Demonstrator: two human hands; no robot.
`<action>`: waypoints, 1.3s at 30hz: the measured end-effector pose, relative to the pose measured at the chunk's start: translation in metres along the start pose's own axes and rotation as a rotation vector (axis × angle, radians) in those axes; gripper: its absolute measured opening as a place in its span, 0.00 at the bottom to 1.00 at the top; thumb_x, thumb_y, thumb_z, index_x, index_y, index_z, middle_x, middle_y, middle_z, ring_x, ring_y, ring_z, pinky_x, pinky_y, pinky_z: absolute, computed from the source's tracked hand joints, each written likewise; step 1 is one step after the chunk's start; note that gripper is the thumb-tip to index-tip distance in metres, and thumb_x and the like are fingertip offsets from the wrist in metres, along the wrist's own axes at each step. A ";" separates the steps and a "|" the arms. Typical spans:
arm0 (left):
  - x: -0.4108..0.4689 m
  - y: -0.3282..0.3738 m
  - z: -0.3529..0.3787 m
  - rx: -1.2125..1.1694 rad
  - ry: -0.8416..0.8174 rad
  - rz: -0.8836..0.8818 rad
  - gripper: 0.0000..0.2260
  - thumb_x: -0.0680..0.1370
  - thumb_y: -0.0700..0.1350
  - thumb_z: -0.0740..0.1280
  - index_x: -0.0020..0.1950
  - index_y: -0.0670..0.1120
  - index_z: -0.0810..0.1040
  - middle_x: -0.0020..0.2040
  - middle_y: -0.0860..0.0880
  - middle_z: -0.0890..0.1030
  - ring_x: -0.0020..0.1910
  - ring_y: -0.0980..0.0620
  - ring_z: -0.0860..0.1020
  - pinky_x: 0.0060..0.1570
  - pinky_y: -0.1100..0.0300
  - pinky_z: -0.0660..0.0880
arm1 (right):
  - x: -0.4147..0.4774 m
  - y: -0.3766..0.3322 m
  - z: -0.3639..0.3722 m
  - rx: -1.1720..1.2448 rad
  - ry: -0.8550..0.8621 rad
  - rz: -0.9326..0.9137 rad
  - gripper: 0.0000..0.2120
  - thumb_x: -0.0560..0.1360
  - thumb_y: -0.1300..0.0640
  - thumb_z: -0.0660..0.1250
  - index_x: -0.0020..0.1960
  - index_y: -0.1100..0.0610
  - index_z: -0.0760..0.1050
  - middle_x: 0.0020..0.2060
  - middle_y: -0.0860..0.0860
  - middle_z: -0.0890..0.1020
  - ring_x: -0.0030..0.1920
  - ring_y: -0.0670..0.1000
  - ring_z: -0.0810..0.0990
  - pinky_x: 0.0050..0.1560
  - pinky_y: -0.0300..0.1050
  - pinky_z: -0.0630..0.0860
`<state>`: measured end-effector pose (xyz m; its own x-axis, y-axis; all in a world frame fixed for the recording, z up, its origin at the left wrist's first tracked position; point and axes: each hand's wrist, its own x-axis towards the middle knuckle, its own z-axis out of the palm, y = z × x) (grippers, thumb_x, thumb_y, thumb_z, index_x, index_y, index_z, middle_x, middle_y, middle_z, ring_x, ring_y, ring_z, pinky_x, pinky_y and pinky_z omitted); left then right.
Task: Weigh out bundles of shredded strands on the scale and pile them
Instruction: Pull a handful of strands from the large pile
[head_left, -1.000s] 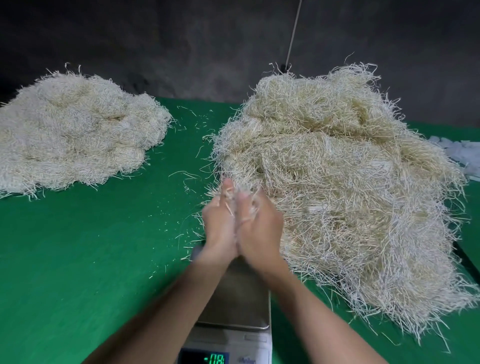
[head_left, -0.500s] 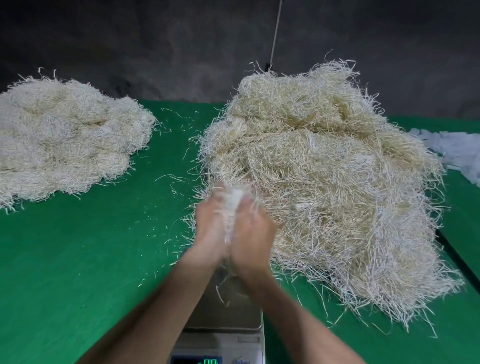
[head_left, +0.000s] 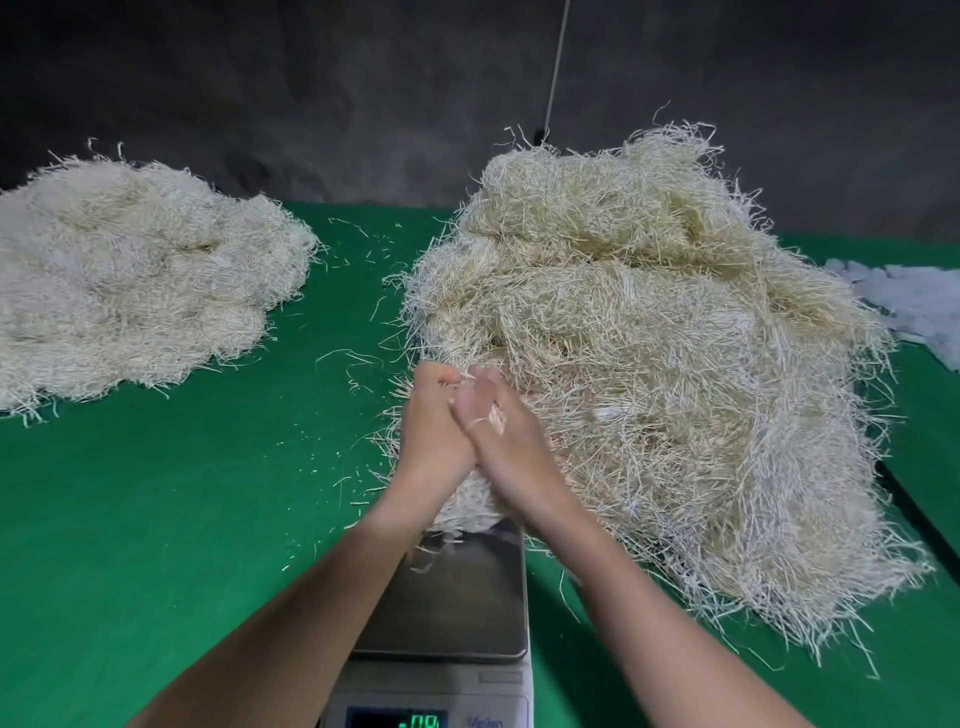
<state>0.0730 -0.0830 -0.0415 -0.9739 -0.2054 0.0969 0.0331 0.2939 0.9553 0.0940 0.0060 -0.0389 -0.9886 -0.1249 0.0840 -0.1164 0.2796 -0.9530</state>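
Both hands together over the far end of the scale.

Left hand (head_left: 434, 421): fingers curled inward at the top, palm against a small bundle of pale cream shredded strands (head_left: 470, 506).

Right hand (head_left: 511, 441): pressed against the left from the other side, thumb lying over the top, fingers wrapped round the same bundle. No gap shows between my palms; the bundle is clamped between them.

Bundle position: a few strand tips poke out above my fingers, and the thicker lower end fans out beneath the heels of my hands, over the far edge of the silver digital scale's steel pan (head_left: 457, 597). Contact with the pan: cannot tell.

A few loose strands lie on the pan.

Green-lit display (head_left: 415, 721) is cut by the frame edge and not fully readable.

Large tangled heap of the same strands (head_left: 649, 338) just beyond and right of my hands. Flatter second pile (head_left: 140, 280) well apart on the left. Both lie on the green cloth tabletop (head_left: 156, 519).
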 end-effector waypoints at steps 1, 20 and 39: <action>0.001 0.001 0.001 -0.036 0.014 -0.007 0.16 0.76 0.60 0.64 0.55 0.51 0.68 0.45 0.54 0.74 0.40 0.61 0.74 0.33 0.67 0.67 | 0.000 0.000 0.004 -0.082 0.068 0.006 0.26 0.75 0.34 0.54 0.67 0.47 0.69 0.62 0.39 0.73 0.59 0.41 0.73 0.57 0.39 0.73; -0.016 -0.016 0.002 -0.433 0.149 -0.548 0.20 0.78 0.61 0.60 0.42 0.44 0.71 0.22 0.53 0.66 0.24 0.53 0.67 0.30 0.59 0.64 | -0.010 0.029 0.029 -0.189 0.328 -0.024 0.12 0.82 0.52 0.48 0.48 0.53 0.69 0.33 0.51 0.75 0.36 0.54 0.73 0.42 0.52 0.69; -0.052 -0.041 -0.056 -0.216 -0.110 -0.077 0.38 0.68 0.69 0.62 0.74 0.63 0.53 0.70 0.68 0.58 0.66 0.73 0.60 0.66 0.61 0.58 | -0.008 0.022 0.057 0.556 0.298 0.427 0.42 0.73 0.38 0.63 0.77 0.56 0.49 0.74 0.56 0.59 0.72 0.56 0.61 0.69 0.53 0.62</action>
<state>0.1353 -0.1362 -0.0704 -0.9936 -0.1133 0.0015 -0.0068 0.0728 0.9973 0.1044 -0.0409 -0.0770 -0.9301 0.1707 -0.3253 0.2696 -0.2846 -0.9200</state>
